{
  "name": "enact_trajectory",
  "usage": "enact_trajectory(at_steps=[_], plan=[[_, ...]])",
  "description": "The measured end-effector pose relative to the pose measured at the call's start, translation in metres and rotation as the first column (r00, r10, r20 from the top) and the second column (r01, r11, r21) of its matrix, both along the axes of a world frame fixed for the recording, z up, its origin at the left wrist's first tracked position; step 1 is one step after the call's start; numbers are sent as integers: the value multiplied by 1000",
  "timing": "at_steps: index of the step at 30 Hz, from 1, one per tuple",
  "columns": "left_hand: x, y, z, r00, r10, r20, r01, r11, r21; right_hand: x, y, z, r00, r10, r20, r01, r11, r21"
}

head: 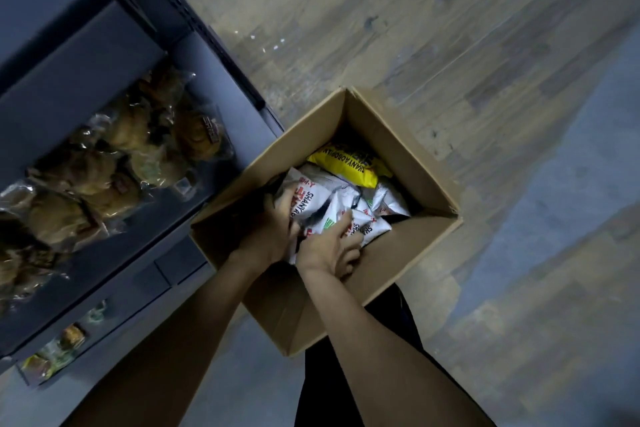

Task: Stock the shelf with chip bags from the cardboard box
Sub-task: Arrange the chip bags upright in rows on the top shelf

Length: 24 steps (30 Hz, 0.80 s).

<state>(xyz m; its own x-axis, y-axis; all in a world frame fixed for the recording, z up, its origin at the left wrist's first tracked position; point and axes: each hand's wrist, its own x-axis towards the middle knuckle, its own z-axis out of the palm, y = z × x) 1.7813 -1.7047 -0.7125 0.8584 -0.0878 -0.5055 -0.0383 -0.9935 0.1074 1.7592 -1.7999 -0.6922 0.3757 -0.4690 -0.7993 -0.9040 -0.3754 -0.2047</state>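
Both hands in cardboard box (398, 163), gripping white chip bags (322, 201).
Left hand (273, 232) and right hand (329, 246) each curled closed on a bag; yellow chip bag (346, 163) lies behind; box beside dark shelf (114, 80).

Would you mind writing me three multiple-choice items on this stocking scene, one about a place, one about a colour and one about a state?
1. Where does the cardboard box stand?
A. On the top shelf
B. On the floor beside the shelf unit
C. On a cart

2. What colour is the one bag at the far end of the box that differs from the white bags?
A. Yellow
B. Green
C. Blue

3. What are the two hands doing?
A. Resting on the shelf
B. Folding the box flaps shut
C. Gripping white bags inside the box

Answers:
1 B, since the box sits on the wood-pattern floor next to the dark shelf unit.
2 A, as the yellow bag lies beyond the white ones.
3 C, because the left hand and the right hand are both closed on white bags in the open box.
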Motion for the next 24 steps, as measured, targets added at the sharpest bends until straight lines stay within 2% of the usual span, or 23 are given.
enact_trajectory(at_steps=[2,4,6,8,12,15,18,20,22,24], plan=[[-7,-6,2,995,97,-20,-98,994,-39,-1,-9,10,966,232,117,-209,961,-180],[-8,-14,-3,993,121,-15,-122,988,-93,4,-21,5,857,468,217,-372,852,-368],[-9,-21,-15,971,236,-28,-237,953,-187,17,-30,-8,793,559,241,-417,788,-453],[-14,-27,-31,952,305,-6,-298,924,-238,33,-42,-18,759,621,194,-452,718,-529],[-22,-43,-60,917,400,9,-389,897,-210,44,-64,-47,644,765,6,-668,565,-484],[-25,-58,-66,897,440,-42,-442,888,-124,40,-58,-69,604,794,-60,-706,499,-502],[-26,-59,-70,895,434,-98,-439,898,-37,46,-43,-74,606,792,-69,-706,495,-507],[-24,-52,-72,908,416,-59,-418,908,-29,48,-41,-71,592,802,-85,-727,485,-486],[-19,-47,-62,897,435,-81,-439,897,-55,50,-42,-59,597,798,-76,-735,507,-451],[-13,-46,-43,859,497,-118,-511,841,-176,55,-46,-44,622,782,-33,-718,553,-423]])
